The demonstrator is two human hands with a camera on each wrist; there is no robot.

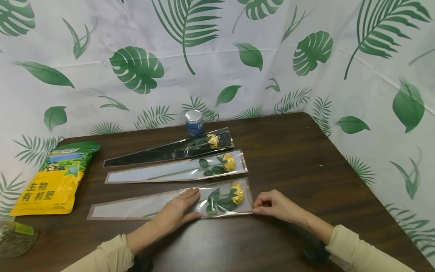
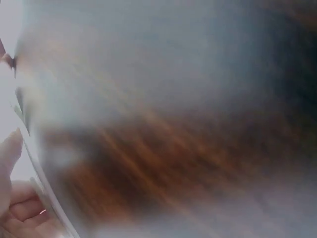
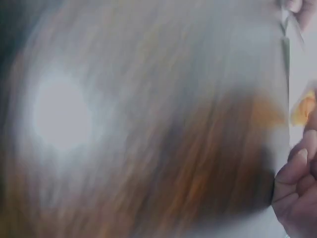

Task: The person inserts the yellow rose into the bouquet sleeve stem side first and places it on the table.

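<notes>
A tapered clear flower sleeve [image 1: 119, 209] with a white backing lies nearest the person, holding a yellow rose [image 1: 237, 193] with green leaves. My left hand [image 1: 175, 209] rests flat on the middle of this sleeve, thumb by its front edge. At the sleeve's wide right end, my right hand [image 1: 276, 206] pinches the near corner between thumb and fingers. Both wrist views are mostly blurred tabletop; the left hand [image 2: 29, 213] shows at the lower left of one, the right hand [image 3: 299, 198] at the right of the other.
Behind lie a second white-backed sleeve [image 1: 129, 176] and a black one [image 1: 142, 158], each with a yellow rose. A blue can [image 1: 194, 124] stands at the back. Leftward are a yellow fertilizer bag [image 1: 54, 181] and a clear container [image 1: 15, 240]. A leaf-print cloth [image 1: 217, 49] hangs behind the table [image 1: 289, 158].
</notes>
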